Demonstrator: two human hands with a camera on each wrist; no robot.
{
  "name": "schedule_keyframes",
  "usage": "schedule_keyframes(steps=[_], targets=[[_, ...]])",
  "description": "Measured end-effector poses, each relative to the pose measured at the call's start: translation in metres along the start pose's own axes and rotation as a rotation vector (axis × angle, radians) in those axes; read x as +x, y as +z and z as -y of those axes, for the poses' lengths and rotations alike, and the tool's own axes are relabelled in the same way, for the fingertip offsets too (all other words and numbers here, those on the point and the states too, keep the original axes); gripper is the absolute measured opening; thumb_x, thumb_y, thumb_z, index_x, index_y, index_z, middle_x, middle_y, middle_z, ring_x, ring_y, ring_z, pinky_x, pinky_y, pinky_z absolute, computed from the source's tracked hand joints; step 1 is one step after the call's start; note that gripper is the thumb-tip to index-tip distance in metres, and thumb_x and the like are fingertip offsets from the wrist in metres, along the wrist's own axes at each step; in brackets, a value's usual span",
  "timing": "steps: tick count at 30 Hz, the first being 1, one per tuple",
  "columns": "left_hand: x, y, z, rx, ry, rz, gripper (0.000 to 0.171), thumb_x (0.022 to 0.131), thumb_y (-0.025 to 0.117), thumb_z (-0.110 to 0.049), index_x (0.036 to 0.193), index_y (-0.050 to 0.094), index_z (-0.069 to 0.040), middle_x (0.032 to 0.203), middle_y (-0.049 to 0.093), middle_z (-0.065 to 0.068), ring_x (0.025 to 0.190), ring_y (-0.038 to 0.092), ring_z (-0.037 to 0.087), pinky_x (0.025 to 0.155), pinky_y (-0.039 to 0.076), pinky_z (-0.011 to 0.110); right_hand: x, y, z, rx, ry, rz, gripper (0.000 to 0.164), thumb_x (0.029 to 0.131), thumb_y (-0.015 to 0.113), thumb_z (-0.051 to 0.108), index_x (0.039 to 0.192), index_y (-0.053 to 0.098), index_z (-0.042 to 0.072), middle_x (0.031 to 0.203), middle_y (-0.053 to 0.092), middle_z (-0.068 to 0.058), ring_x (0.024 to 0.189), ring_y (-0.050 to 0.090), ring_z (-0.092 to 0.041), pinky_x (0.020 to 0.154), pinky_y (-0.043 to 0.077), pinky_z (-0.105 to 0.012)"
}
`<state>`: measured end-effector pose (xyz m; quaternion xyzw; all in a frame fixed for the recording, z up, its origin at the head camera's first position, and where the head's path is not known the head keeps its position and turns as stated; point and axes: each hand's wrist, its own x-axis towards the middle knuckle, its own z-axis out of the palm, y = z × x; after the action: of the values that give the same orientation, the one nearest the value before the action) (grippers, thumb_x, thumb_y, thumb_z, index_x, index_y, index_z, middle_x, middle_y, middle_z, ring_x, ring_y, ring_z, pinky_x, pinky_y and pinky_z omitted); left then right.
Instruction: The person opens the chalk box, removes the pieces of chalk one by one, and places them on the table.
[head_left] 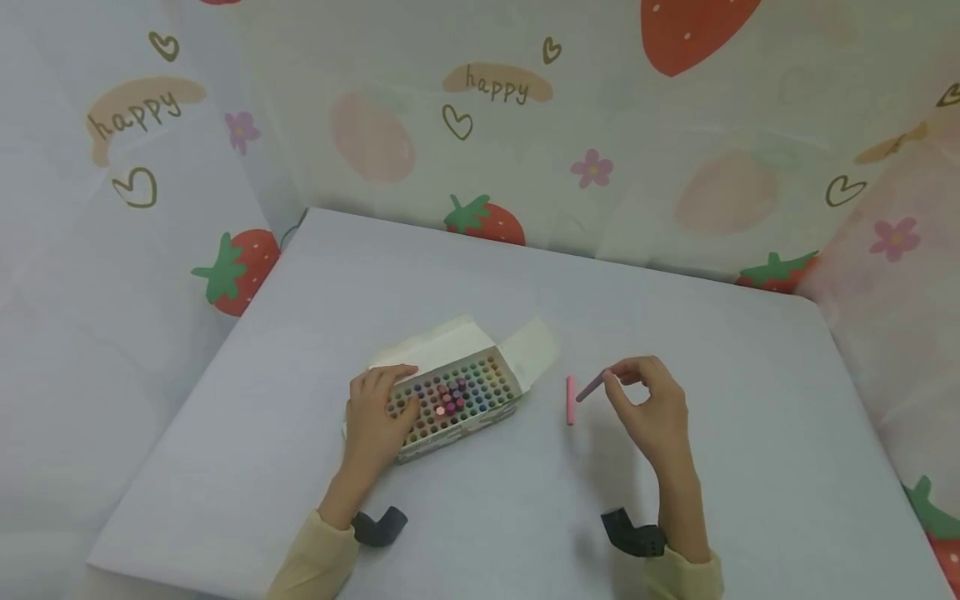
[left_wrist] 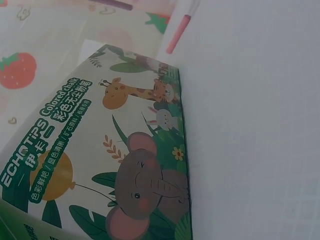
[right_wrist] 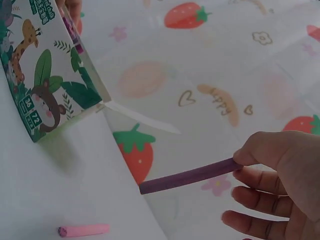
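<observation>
My right hand [head_left: 658,408] pinches one end of a dark purple chalk stick [right_wrist: 192,176] between thumb and index finger, above the table. Close by, a pink chalk stick [head_left: 571,400] lies on the table. To the left stands an uncapped chalk box [left_wrist: 135,150] printed with animals and the words "Colored chalk". Its top shows rows of holes, with several pink and purple sticks [head_left: 452,397] standing up near the middle. My left hand [head_left: 375,417] rests over the box's left end, thumb and fingers spread apart; the left wrist view does not show this hand.
The box's white lid flap [head_left: 442,343] is folded back behind it, and a side flap [head_left: 532,346] sticks out to the right. A white table [head_left: 465,525] carries everything. Strawberry-patterned cloth [head_left: 525,167] hangs along the back and sides.
</observation>
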<state>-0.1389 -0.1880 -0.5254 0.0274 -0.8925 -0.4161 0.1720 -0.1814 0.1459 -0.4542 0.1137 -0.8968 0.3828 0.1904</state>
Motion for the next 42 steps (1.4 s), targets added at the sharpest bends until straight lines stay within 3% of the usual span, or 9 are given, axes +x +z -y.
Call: schedule_keyframes(steps=[7,13,31,42], targets=[[0.001,0.0,0.0,-0.003,0.002,-0.007,0.037,0.08,0.065,-0.015,0.116,0.059,-0.02,0.116,0.054,0.004,0.118,0.036,0.03,0.09,0.029,0.053,-0.002,0.002,-0.01,-0.115,0.137,0.154,0.017,0.085,0.064,0.024,0.094,0.063,0.01,0.091,0.063,-0.005,0.086,0.058,-0.021,0.065,0.042,-0.033],[0.001,-0.002,-0.002,-0.004,0.0,-0.003,0.037,0.08,0.066,-0.015,0.116,0.059,-0.02,0.115,0.055,0.004,0.117,0.036,0.03,0.088,0.03,0.052,-0.003,0.005,-0.015,-0.155,0.216,0.278,0.025,0.086,0.061,0.032,0.097,0.063,0.01,0.094,0.063,-0.006,0.089,0.059,-0.025,0.066,0.044,-0.035],[0.0,0.0,0.001,-0.003,0.019,-0.019,0.037,0.079,0.065,-0.015,0.116,0.059,-0.019,0.115,0.055,0.004,0.117,0.036,0.031,0.088,0.03,0.053,0.015,0.029,-0.043,-0.211,0.302,0.346,0.029,0.087,0.058,0.034,0.096,0.063,0.007,0.092,0.064,-0.009,0.084,0.057,-0.022,0.062,0.041,-0.029],[-0.002,-0.001,-0.002,0.002,-0.002,-0.006,0.037,0.08,0.064,-0.016,0.117,0.059,-0.02,0.116,0.054,0.004,0.117,0.036,0.03,0.089,0.03,0.052,0.024,0.043,-0.059,-0.187,0.361,0.454,0.032,0.087,0.058,0.036,0.095,0.064,0.005,0.092,0.064,-0.012,0.083,0.057,-0.024,0.064,0.043,-0.03]])
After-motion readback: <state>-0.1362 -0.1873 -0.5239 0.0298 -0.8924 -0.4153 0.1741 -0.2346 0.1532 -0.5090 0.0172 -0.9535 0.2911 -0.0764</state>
